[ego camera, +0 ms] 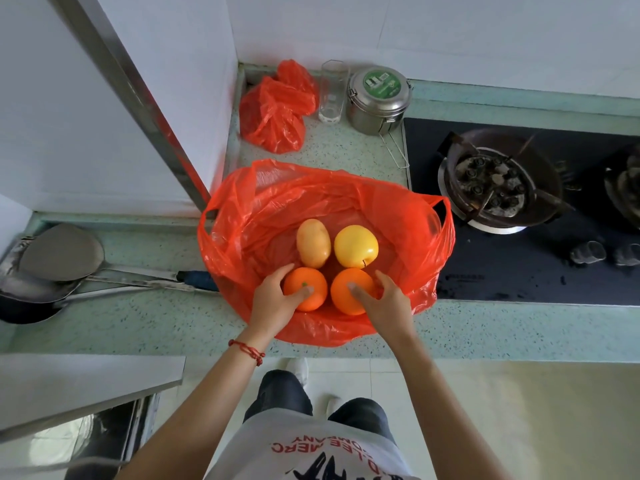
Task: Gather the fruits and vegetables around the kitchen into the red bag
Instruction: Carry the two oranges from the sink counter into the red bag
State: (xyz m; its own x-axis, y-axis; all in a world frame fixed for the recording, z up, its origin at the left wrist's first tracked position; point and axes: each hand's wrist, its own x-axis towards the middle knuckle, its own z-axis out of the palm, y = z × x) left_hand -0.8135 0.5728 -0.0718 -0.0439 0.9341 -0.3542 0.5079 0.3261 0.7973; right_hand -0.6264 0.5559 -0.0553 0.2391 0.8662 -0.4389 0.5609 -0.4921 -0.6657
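A speckled green table runs along white walls. At its back corner lies a second crumpled red plastic bag, just beside a clear drinking glass, and next to that stands a steel lidded container with a green label on top and a wire handle folded down toward the front. To the right sits a black gas stove with a stained burner. On the left, what looks like a steel ladle rests over a dark pan. Pale floor tiles show below.
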